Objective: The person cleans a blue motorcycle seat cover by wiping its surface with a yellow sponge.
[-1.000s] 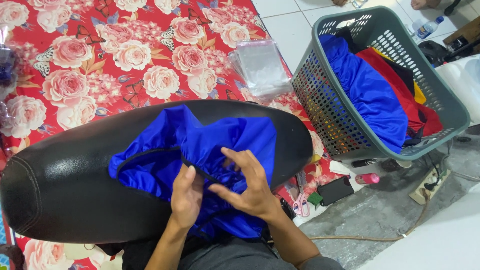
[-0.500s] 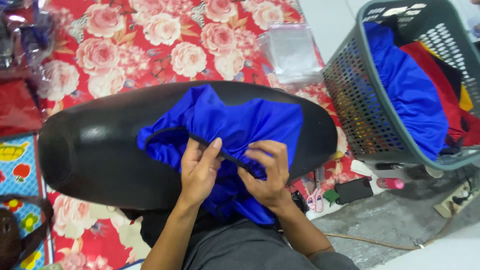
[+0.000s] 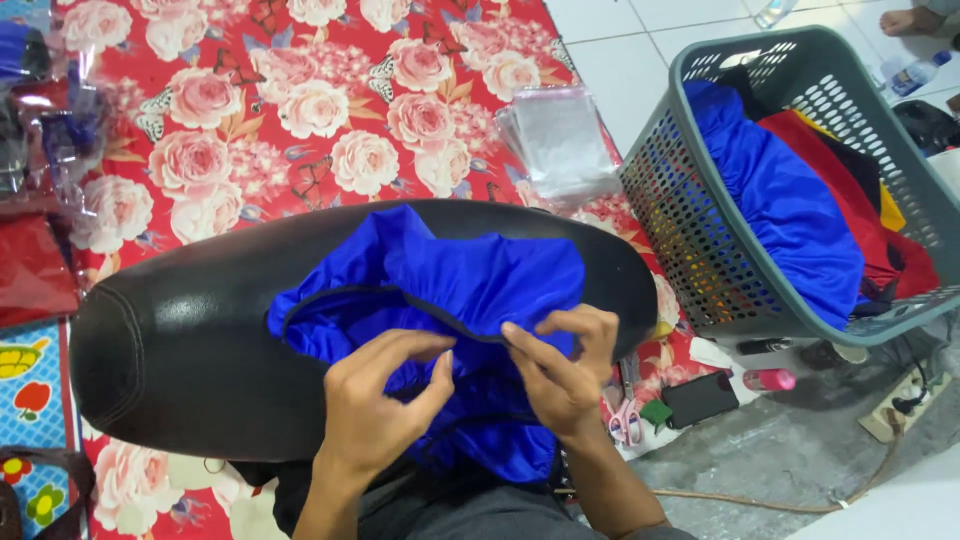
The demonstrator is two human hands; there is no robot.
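Two hands on blue fabric cover point(image 3: 440, 290), bunched atop black seat point(image 3: 170, 360) w/ dark elastic hem showing. Left hand point(image 3: 375, 410) fingers closed, pinching hem near centre; right hand point(image 3: 560, 365) fingers curled, gripping same hem just beside it. Grey basket point(image 3: 700, 270) w/ blue & red cloth to right. Floral mat point(image 3: 300, 110) under seat. Pink scissors point(image 3: 628, 420) nr right wrist.

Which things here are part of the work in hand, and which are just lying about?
In hand:
left hand
right hand
blue cloth cover, gripped at its dark hem
black seat under it

Lying about:
grey basket of cloth
clear bags
scissors
phone
pink bottle
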